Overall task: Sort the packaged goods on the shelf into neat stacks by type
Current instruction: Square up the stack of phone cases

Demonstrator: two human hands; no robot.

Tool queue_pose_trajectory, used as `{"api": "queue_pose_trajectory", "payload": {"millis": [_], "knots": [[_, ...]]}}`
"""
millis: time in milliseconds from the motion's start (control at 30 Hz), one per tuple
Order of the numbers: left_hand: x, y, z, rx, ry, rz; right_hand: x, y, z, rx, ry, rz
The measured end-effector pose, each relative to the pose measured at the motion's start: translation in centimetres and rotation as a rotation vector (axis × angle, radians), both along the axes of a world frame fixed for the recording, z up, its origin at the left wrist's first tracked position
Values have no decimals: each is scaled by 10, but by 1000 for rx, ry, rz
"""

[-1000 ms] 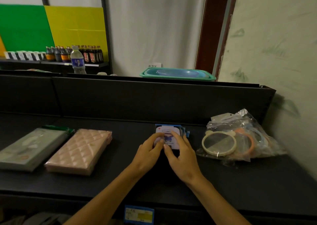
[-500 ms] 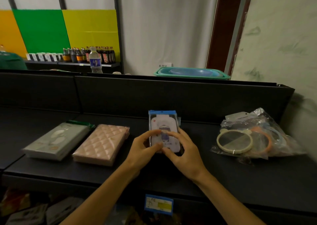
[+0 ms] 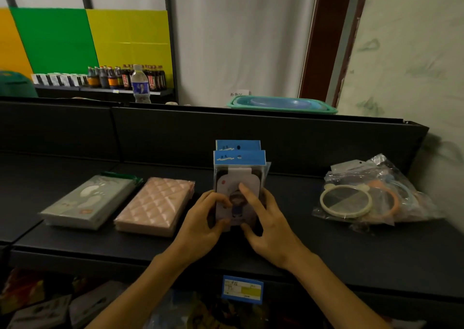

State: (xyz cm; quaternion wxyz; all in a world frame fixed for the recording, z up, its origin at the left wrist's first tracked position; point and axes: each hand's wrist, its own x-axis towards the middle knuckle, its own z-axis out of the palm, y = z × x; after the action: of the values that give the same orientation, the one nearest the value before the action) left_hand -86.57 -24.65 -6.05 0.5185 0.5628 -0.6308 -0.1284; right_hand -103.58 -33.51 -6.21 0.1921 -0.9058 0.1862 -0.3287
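Both hands hold a small bunch of blue-topped packets upright at the middle of the black shelf. My left hand grips the bunch's left side. My right hand grips its right side, with the index finger laid across the front packet's white card. A second packet's blue header shows behind the first. To the left lie a pink quilted pack stack and a grey-green insole pack stack. At the right sits a loose heap of clear bags with round mirrors.
The shelf's black back panel rises behind the goods. A pale wall closes the right end. A blue price tag hangs on the front edge. Goods lie on the lower shelf. Behind stand bottles and teal basins.
The packets lay flat under both hands a second ago; they now stand upright, lifted and squared between the hands. The camera view has shifted left and down.
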Motion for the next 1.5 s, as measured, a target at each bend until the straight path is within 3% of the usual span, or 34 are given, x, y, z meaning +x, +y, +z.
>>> {"api": "queue_pose_trajectory", "payload": {"millis": [133, 267, 600, 800, 1267, 1500], "knots": [[4, 6, 0, -11, -105, 35, -5, 2, -2, -86, -61, -5], [6, 8, -5, -9, -139, -2, -7, 2, 0, -48, -92, -21], [6, 9, -7, 22, -76, -19, -7, 4, 3, 31, 43, 27], [-3, 10, -2, -59, -210, 19, -5, 8, 1, -15, 18, -11], [-3, 12, -9, 21, -280, 8, -5, 8, -2, -130, 56, -9], [-5, 13, -5, 47, -307, -17, -3, 13, 0, -34, 138, -1]]}}
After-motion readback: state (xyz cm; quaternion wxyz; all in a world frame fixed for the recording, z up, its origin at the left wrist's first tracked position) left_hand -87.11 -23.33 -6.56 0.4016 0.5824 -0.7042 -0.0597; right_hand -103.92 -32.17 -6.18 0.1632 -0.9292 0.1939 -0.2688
